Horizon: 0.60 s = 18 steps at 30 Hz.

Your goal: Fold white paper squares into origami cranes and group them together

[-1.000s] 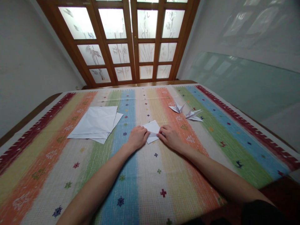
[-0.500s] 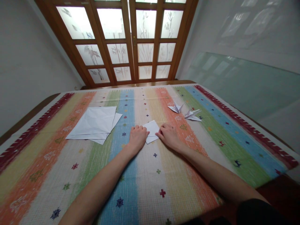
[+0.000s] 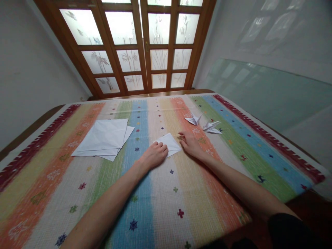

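Daylight enters through the glazed door (image 3: 132, 48), whose upper panes (image 3: 120, 27) wash out to near white. Left of the door the matte wall (image 3: 26, 62) is dim grey; right of it, the glossy wall (image 3: 272, 24) carries pale glare and the glass panel (image 3: 272, 86) softer reflections. In front of the door, the folded paper (image 3: 170, 141) shows faint creases. Farthest from it, the black sleeve (image 3: 287, 228) loses detail. Wide-angle distortion splays the door's top.
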Each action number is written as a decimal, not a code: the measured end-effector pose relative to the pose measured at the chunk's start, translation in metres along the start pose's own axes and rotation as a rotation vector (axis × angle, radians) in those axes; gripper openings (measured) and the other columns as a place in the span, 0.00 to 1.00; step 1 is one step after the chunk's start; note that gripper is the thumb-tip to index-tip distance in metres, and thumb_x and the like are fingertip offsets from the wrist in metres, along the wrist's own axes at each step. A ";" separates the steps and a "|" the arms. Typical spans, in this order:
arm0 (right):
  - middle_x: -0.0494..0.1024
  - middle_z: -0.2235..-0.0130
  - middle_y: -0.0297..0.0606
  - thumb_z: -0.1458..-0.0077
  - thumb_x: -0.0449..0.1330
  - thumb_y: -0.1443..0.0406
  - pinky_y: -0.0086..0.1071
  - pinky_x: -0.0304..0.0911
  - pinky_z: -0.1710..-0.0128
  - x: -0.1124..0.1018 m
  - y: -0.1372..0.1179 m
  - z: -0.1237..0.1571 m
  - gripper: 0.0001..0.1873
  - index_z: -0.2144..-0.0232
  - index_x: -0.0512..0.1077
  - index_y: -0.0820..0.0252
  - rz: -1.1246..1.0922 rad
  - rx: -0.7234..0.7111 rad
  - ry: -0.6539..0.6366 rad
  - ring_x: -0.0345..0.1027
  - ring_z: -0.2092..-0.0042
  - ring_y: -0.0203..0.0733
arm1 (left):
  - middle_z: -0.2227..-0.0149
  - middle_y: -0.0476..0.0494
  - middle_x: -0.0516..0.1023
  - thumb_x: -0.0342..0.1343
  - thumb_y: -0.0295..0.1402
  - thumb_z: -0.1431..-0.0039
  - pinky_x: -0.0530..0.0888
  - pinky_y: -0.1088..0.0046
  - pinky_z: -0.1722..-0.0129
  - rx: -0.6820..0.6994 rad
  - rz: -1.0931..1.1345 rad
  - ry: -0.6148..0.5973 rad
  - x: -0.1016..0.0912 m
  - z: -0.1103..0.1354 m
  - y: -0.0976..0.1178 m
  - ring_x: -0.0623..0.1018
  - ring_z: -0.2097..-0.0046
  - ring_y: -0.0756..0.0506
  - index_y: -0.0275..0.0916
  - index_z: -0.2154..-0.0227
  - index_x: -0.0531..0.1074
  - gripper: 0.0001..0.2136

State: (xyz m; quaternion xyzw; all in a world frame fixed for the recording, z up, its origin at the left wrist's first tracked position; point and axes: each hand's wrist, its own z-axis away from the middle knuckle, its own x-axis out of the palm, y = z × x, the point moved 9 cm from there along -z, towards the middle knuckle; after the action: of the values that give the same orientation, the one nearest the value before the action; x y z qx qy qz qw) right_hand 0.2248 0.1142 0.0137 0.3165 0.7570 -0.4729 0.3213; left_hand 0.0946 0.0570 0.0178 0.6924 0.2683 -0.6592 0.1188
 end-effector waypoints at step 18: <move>0.74 0.72 0.34 0.51 0.55 0.73 0.29 0.59 0.71 0.025 -0.030 -0.004 0.15 0.59 0.69 0.62 -0.242 0.125 -0.280 0.66 0.71 0.37 | 0.61 0.40 0.79 0.46 0.26 0.34 0.68 0.64 0.55 0.007 0.002 0.113 -0.001 0.034 -0.035 0.76 0.56 0.43 0.36 0.66 0.72 0.10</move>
State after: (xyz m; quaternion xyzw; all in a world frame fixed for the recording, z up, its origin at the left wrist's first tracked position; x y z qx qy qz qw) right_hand 0.1854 0.1115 0.0112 0.1738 0.7067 -0.5933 0.3439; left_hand 0.0470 0.0681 0.0222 0.7293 0.2716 -0.6197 0.1017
